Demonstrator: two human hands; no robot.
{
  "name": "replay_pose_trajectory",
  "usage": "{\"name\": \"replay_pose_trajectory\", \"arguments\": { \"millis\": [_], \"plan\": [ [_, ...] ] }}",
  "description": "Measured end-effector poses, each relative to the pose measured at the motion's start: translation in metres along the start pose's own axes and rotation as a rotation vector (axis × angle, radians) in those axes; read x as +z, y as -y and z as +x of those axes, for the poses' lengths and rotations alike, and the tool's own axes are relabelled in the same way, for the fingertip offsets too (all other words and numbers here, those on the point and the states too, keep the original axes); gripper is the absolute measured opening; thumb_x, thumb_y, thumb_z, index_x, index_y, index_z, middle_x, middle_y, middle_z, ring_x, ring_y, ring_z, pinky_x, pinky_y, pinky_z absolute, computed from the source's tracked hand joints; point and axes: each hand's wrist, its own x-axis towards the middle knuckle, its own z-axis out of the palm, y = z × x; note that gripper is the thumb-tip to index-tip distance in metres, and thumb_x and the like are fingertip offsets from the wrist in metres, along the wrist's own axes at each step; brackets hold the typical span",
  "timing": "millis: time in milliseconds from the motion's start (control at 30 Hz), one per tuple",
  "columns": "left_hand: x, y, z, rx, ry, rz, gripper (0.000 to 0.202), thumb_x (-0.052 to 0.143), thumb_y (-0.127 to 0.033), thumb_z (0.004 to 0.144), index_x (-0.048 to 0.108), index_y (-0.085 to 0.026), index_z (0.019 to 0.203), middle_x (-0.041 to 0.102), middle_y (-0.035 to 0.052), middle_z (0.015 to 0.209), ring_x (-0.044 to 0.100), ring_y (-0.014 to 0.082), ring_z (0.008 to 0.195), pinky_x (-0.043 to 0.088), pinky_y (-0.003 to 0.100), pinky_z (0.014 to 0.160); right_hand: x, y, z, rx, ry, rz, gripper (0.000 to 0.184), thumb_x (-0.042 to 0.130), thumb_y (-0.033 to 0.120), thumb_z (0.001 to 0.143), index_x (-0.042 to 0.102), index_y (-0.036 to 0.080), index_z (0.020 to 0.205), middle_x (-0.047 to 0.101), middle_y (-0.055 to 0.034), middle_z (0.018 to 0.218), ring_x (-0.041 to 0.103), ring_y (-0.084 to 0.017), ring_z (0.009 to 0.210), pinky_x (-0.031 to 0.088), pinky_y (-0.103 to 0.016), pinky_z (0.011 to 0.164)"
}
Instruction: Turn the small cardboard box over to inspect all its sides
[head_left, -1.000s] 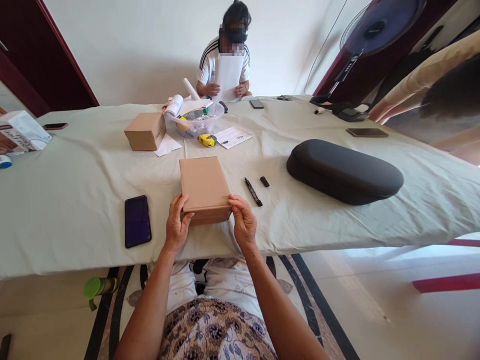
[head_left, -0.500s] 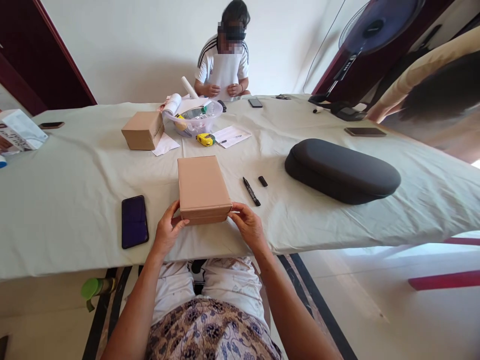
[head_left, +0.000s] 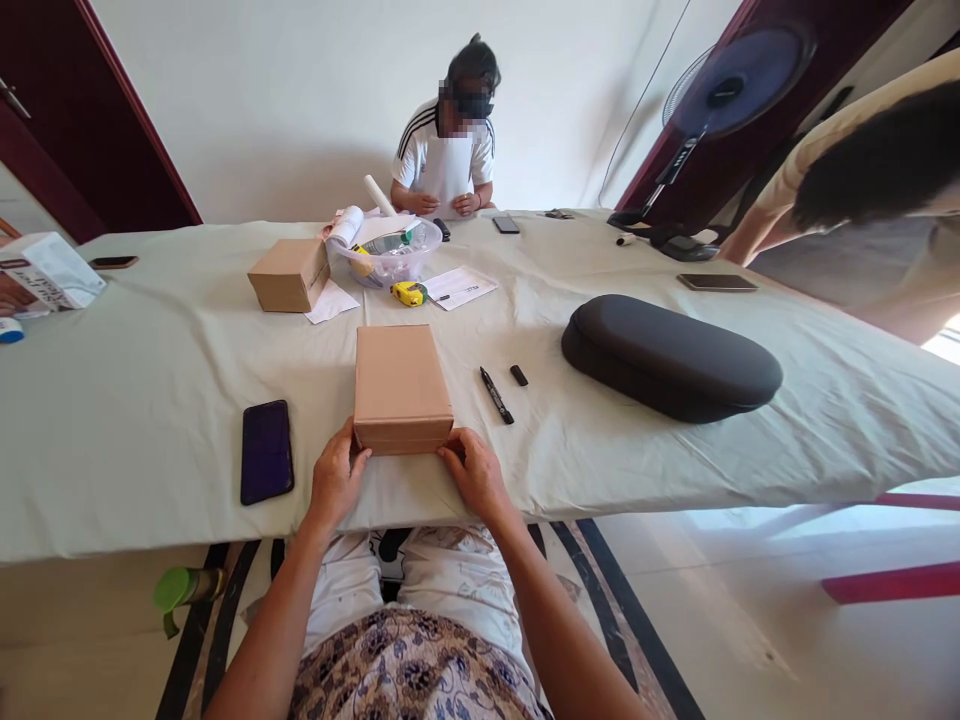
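Observation:
A closed brown cardboard box (head_left: 403, 378) rests on the cloth-covered table right in front of me. My left hand (head_left: 337, 478) grips its near left corner, thumb on the front face and fingers along the side. At the near right corner, my right hand (head_left: 474, 472) holds the box the same way. Some fingertips are hidden behind the box's sides. To the right of the box lie an uncapped black marker (head_left: 496, 396) and its black cap (head_left: 519, 375). A dark phone (head_left: 267, 452) lies left of my left hand.
A second cardboard box (head_left: 289, 275), a plastic basin (head_left: 397, 262) of odds and ends, and a yellow tape measure (head_left: 409, 293) stand farther back. A black case (head_left: 670, 357) is at right. One person (head_left: 442, 150) sits opposite with paper; another (head_left: 877, 170) bends at the right.
The view has shifted slightly. My right hand has slid from the box's right corner edge a little lower, toward its front. The box stays between both hands.

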Motion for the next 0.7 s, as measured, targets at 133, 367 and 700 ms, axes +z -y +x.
{"name": "replay_pose_trajectory", "arguments": {
  "millis": [133, 367, 700],
  "plan": [
    [0.004, 0.000, 0.000, 0.070, -0.048, 0.207, 0.042, 0.064, -0.032, 0.088, 0.059, -0.013, 0.125, 0.063, 0.0206, 0.130, 0.058, 0.0370, 0.127, 0.049, 0.056, 0.105, 0.003, 0.000, -0.001, -0.106, -0.001, -0.123, 0.004, 0.057, 0.021, 0.089, 0.057, 0.022, 0.085, 0.067, -0.0097, 0.107, 0.060, -0.026, 0.101, 0.048, -0.041, 0.090],
    [0.002, 0.002, 0.000, 0.095, -0.008, 0.223, 0.016, 0.054, -0.020, 0.091, 0.066, -0.017, 0.102, 0.069, 0.0160, 0.116, 0.065, 0.0322, 0.113, 0.054, 0.050, 0.097, 0.003, -0.003, -0.001, -0.131, -0.004, -0.165, 0.006, 0.057, 0.017, 0.089, 0.056, 0.022, 0.086, 0.067, -0.0078, 0.106, 0.059, -0.025, 0.098, 0.048, -0.039, 0.089],
    [0.004, -0.041, 0.018, -0.135, 0.081, 0.517, 0.061, 0.070, -0.064, 0.076, 0.064, -0.009, 0.102, 0.066, 0.0206, 0.106, 0.062, 0.0377, 0.105, 0.050, 0.049, 0.089, 0.020, 0.018, 0.003, 0.030, -0.106, -0.430, 0.049, 0.078, 0.049, 0.077, 0.052, 0.018, 0.106, 0.065, -0.0127, 0.102, 0.061, -0.032, 0.096, 0.049, -0.042, 0.083]
  ]
}}
